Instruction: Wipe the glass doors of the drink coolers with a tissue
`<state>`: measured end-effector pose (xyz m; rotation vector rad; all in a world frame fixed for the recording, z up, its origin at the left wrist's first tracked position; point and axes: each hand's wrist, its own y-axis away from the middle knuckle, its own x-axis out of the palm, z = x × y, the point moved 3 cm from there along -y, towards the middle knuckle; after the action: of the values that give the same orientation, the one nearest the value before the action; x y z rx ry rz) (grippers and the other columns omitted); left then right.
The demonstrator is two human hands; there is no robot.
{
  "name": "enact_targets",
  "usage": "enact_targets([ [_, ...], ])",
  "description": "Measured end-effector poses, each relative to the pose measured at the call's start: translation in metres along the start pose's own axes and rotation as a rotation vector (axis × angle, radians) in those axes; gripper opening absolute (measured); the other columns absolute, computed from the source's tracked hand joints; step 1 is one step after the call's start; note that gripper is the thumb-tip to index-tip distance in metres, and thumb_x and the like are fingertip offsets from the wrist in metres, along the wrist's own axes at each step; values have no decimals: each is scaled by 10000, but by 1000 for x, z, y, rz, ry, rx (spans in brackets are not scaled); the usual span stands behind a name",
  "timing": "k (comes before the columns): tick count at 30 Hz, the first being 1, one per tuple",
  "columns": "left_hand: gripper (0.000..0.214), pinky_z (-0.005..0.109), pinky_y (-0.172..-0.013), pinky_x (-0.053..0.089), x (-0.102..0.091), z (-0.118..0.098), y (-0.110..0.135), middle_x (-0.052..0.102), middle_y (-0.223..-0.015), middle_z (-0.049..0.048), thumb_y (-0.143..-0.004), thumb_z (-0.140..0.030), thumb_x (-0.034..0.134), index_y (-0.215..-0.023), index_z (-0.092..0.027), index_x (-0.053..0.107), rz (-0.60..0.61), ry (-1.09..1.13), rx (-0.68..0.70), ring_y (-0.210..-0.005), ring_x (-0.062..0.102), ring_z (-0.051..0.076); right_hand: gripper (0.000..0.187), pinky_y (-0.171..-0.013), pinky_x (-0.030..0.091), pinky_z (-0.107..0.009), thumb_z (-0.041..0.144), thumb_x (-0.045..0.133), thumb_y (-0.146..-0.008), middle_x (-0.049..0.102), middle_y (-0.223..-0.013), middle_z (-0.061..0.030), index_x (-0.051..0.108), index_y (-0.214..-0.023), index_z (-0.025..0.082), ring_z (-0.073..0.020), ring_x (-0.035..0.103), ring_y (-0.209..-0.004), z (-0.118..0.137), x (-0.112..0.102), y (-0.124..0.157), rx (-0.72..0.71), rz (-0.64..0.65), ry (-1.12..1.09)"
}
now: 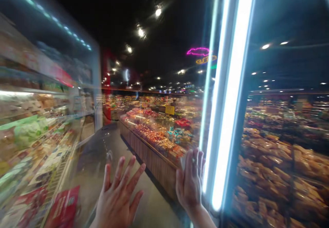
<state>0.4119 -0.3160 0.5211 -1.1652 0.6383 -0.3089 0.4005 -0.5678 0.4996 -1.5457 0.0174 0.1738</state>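
Note:
My left hand point(118, 190) is raised at the lower middle, its fingers spread and nothing in it. Just right of it, my right hand point(190, 181) is upright with its fingers stretched out, close to a bright vertical light strip point(232, 94) that seems to run along the frame of a glass door. Whether that hand touches the glass or the frame I cannot tell. On the left, a lit refrigerated shelf point(55, 183) holds packaged food, among it a red packet point(64, 205) and a green bag point(31, 131). Motion smears much of the left side.
Beyond my hands, a long wooden display bin point(146, 149) is heaped with wrapped goods and carries a yellow sign point(169, 110). A grey floor aisle point(110, 139) runs between shelf and bin. More heaped packets point(272, 173) show through or in the glass at right.

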Motion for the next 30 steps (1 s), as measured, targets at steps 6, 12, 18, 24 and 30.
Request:
enact_targets([
  [6, 698, 489, -1322, -15, -5, 13, 1, 370, -1663, -17, -953, -549, 572, -1582, -344, 350, 3, -36, 63, -1617, 102, 210, 772, -1256, 222, -674, 311, 407, -1018, 41, -1743, -117, 17, -1666, 154, -341, 58, -1610, 3, -1, -33, -220, 64, 55],
  [12, 714, 520, -1313, -43, -22, 40, -15, 309, -1695, 18, -970, -539, 540, -1608, -342, 286, -38, -26, -23, -1624, 42, 235, 753, -1253, 192, -694, 356, 344, -1044, 27, -1744, -138, -27, -1663, 144, -351, 24, -1611, 23, -1, -70, -66, 7, 65],
  [18, 723, 522, -1315, -52, -41, 74, -9, 240, -1719, -4, -961, -516, 569, -1607, -368, 282, -32, -23, -45, -1623, 55, 255, 844, -1263, 228, -648, 513, 372, -1018, 29, -1736, -150, 37, -1656, 73, -349, 42, -1612, 80, 10, -55, -456, 91, 56],
  [24, 734, 528, -1311, -69, -57, 98, -10, 100, -1743, -18, -964, -472, 580, -1616, -369, 258, -47, -33, -68, -1623, 8, 276, 864, -1242, 229, -704, 523, 367, -1019, -3, -1732, -138, -58, -1660, 129, -396, 55, -1598, 111, 14, -113, -258, 56, 10],
  [30, 717, 534, -1309, -74, -71, 128, 2, 84, -1743, -38, -972, -459, 570, -1613, -385, 257, -38, -53, -86, -1624, 4, 262, 1020, -1237, 398, -531, 723, 460, -933, 316, -1667, -116, 109, -1662, 102, -287, 136, -1603, 170, 32, -75, -651, 129, -33],
])
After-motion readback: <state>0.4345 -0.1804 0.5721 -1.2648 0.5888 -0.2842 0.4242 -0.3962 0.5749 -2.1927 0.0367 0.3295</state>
